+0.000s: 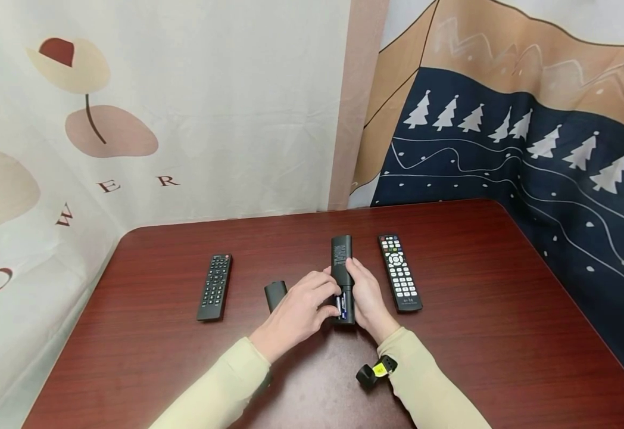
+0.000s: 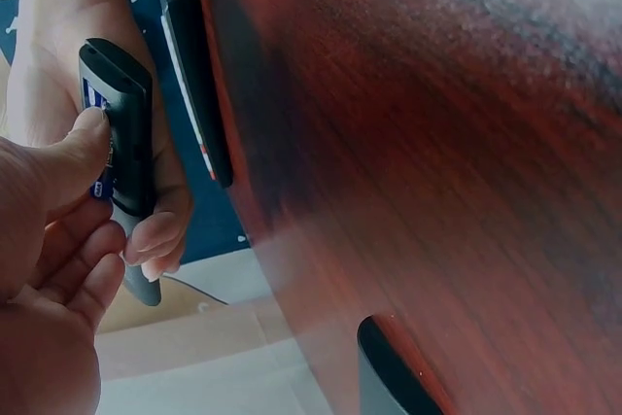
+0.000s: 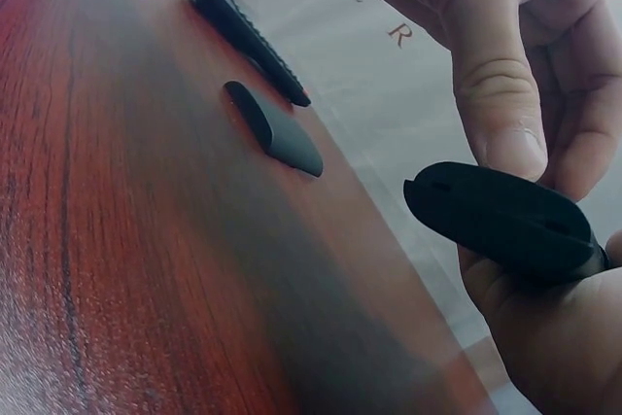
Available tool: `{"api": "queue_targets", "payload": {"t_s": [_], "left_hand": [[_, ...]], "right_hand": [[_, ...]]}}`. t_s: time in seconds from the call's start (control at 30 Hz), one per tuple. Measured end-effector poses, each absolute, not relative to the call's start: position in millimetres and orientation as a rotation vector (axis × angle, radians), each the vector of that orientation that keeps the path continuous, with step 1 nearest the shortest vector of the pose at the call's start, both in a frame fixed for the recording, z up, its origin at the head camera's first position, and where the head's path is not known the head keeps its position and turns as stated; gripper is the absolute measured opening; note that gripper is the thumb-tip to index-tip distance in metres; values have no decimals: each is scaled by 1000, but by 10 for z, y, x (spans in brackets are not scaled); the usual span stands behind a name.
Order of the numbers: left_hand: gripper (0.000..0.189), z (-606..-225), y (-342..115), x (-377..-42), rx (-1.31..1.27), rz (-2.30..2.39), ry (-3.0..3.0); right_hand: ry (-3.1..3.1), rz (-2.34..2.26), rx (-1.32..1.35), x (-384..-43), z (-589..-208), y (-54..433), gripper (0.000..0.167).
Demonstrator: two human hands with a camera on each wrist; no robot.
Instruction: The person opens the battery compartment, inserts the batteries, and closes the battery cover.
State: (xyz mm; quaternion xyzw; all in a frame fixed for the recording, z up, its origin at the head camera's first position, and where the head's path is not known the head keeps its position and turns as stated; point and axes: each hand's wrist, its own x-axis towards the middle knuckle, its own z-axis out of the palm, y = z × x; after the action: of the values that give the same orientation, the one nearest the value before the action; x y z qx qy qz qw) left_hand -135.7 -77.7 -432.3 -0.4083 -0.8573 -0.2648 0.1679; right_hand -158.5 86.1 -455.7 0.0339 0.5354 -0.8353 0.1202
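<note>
My right hand [image 1: 370,298] grips a black remote control [image 1: 341,262] that lies back side up, its battery compartment uncovered at the near end. Blue-and-silver batteries [image 1: 343,306] show inside that compartment. At its left side, my left hand [image 1: 302,301] pinches a battery [image 2: 100,185] between thumb and fingers, the thumb lying over the compartment. From the right wrist view, only the end of the remote [image 3: 505,221] shows, and the batteries are hidden. A dark battery cover [image 1: 275,294] lies on the table, partly behind my left hand.
On the left lies a black remote with dark buttons [image 1: 215,287]. A second remote with white buttons [image 1: 399,272] lies just right of my right hand. The reddish-brown table [image 1: 478,298] ends at patterned curtains [image 1: 237,119] behind. A black wrist device [image 1: 376,370] is on my right sleeve.
</note>
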Motion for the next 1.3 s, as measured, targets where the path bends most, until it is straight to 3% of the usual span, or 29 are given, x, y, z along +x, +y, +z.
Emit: {"api": "queue_targets", "payload": {"t_s": [0.4,0.77,1.3], "left_hand": [[32,-4318,-769,-1328,-1195,-712,-2446],[49,-4313,-744,-1277,-1230,-710,-2415],[42,-4352,-705,-1211,-1221,-507,-2355]], "right_hand": [[1566,-2465,77,-1586,-4538,873,47],[1529,-2473,45,-1576,-4487,896,48],[1420,-2507,49,-1557,-4443,927,45]]}}
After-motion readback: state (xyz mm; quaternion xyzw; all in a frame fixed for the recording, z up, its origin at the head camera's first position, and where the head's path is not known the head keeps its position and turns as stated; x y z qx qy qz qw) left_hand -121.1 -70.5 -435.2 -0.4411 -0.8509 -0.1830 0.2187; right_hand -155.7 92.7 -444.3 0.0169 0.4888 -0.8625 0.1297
